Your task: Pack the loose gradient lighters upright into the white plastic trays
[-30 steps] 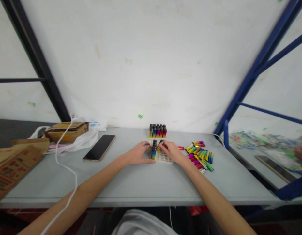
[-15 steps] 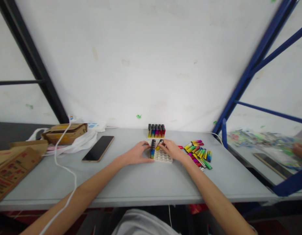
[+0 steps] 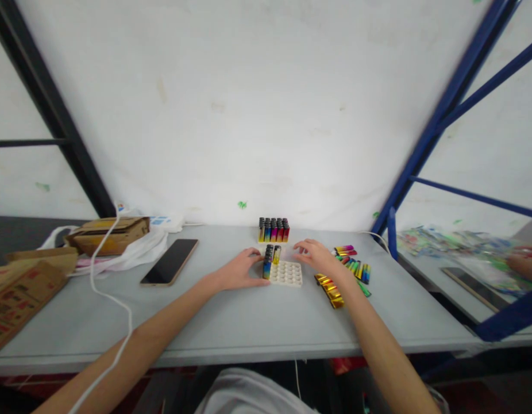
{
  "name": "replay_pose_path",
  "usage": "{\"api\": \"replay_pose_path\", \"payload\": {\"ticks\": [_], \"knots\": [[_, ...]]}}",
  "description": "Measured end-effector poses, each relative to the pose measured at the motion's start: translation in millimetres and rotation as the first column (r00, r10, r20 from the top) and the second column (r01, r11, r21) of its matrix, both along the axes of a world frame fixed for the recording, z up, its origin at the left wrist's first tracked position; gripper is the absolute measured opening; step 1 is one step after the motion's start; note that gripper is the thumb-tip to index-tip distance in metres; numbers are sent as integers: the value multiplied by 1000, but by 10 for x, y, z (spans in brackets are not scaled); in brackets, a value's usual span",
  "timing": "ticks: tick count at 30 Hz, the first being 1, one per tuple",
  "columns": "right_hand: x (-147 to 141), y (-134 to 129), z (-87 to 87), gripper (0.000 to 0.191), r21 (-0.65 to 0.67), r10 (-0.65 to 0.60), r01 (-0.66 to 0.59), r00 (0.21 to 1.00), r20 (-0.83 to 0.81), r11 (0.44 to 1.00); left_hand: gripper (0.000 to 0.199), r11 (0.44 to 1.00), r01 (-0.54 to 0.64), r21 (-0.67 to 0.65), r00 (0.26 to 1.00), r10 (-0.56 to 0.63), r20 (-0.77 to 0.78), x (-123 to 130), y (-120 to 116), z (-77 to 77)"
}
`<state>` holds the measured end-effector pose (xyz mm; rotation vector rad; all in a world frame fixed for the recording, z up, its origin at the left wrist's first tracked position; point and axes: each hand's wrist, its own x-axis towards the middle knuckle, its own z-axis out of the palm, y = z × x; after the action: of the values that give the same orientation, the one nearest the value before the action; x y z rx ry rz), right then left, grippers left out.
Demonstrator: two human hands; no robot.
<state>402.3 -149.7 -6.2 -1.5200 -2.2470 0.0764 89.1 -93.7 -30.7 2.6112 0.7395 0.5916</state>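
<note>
A white tray [image 3: 287,273] with rows of round holes lies on the table. A row of blue-and-yellow lighters [image 3: 268,263] stands upright along its left end, and one yellow lighter [image 3: 277,255] is upright beside them at the back. My left hand [image 3: 240,270] is curled round the tray's left end, thumb in front and fingers behind, steadying it. Just right of the tray's back corner, my right hand [image 3: 313,255] hovers with bent fingers apart and nothing visible in them. Loose metallic lighters [image 3: 330,290] lie beneath and beside the right forearm, which hides part of the pile.
A block of upright lighters [image 3: 273,231] stands near the wall. On the left are a phone [image 3: 171,261], cardboard boxes [image 3: 33,296] and a white cable [image 3: 128,313]. Beyond the blue frame [image 3: 421,149], another person's hand [image 3: 524,264] is near plastic bags and a second phone.
My right hand has let go of the yellow lighter, which now stands in the tray, and has moved right toward the loose lighters. My left hand stays at the tray.
</note>
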Motion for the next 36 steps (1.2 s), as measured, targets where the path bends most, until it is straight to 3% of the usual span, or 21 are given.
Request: {"api": "replay_pose_path", "payload": {"ticks": [4, 7, 10, 14, 17, 21, 24, 27, 30, 32, 36], "knots": [[374, 1, 0, 19, -142, -139, 160, 980, 142, 977, 70, 1000, 1, -7, 1000, -1, -16, -3, -5, 14], [442, 18, -31, 11, -184, -201, 230, 966, 163, 956, 70, 1000, -6, -15, 1000, 6, -19, -4, -16, 29], [380, 15, -22, 20, -170, -266, 262, 964, -1, 950, 69, 1000, -7, -18, 1000, 7, -9, -2, -24, 38], [238, 41, 27, 36, -64, -240, 232, 910, -339, 971, 70, 1000, -1, -12, 1000, 1, 0, 2, -21, 33], [111, 83, 52, 53, 8, -170, 214, 799, -577, 977, 70, 1000, 1, -7, 1000, -1, -2, 5, -10, 19], [-95, 75, 68, 55, -66, -94, 71, 575, -813, 995, 71, 1000, -6, 5, 1000, 6, 1, 4, 0, -3], [-252, 29, 70, 54, -142, -104, -70, 389, -915, 987, 71, 1000, -4, 16, 1000, 3, 3, 3, -4, -8], [-382, 3, 59, 54, -179, -111, -212, 297, -948, 961, 70, 1000, 5, 25, 1000, -5, 4, 6, -9, -7], [-473, 6, 34, 56, -223, -140, -203, 358, -923, 953, 69, 1000, 9, 29, 1000, -10, 12, 7, -9, -7], [-512, 11, 9, 55, -214, -141, -115, 449, -882, 970, 68, 999, 14, 30, 1000, -14, 17, 6, -8, -6], [-554, 7, -46, 57, -67, -113, 96, 633, -766, 993, 68, 999, 11, 34, 1000, -12, 11, 4, -14, 0]]}}
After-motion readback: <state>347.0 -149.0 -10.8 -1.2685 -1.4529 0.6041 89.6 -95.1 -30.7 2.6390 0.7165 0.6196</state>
